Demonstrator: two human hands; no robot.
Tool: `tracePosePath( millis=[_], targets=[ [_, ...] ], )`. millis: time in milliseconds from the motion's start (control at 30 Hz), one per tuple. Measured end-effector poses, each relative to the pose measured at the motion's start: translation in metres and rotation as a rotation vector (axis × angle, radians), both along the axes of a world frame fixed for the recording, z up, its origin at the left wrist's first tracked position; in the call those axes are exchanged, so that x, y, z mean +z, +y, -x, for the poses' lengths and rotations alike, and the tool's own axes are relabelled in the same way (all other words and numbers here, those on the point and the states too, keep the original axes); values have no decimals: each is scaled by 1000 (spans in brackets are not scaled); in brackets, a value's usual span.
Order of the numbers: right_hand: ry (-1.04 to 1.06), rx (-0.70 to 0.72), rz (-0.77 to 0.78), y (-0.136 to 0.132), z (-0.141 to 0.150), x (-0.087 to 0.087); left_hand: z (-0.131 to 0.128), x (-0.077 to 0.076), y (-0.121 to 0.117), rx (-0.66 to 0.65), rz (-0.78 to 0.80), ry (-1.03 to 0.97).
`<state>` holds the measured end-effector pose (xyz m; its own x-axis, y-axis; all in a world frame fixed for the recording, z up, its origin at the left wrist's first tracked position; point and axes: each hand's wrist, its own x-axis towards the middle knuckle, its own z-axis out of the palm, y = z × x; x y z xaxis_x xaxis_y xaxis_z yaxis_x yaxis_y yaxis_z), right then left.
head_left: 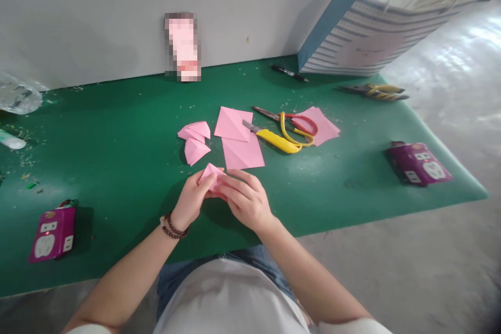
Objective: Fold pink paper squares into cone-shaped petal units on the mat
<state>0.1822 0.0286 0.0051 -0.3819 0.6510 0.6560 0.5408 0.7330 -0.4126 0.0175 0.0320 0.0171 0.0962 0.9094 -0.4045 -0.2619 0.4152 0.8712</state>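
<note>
Between my two hands is a small folded piece of pink paper (210, 171), held just above the green table. My left hand (190, 195) pinches its left side, thumb on top. The fingers of my right hand (247, 195) press on its right side and partly hide it. Beyond my left hand lie folded pink paper pieces (197, 150). Past my right hand are two creased pink squares (241, 152), one overlapping the other. A yellow utility knife (278, 141) rests with its blade tip on the upper square.
Red and yellow scissors (298, 128) lie partly over a stack of pink paper (326, 128). Further off are a black pen (290, 73), pliers (378, 92) and a striped paper bag (364, 44). Purple boxes sit at left (52, 235) and right (419, 163). A wall backs the table (129, 167).
</note>
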Motion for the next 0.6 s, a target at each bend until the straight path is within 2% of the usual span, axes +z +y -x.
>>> tracePosePath(
  millis=[100,333,600],
  targets=[
    [12,-2,-9,-1,-1,-1,1,0,-1,19,-18,70],
    [-6,-11,-23,-1,-2,1,1,6,0,53,15,20],
    [-24,-25,-47,-1,-1,1,0,7,1,75,47,-21]
  ],
)
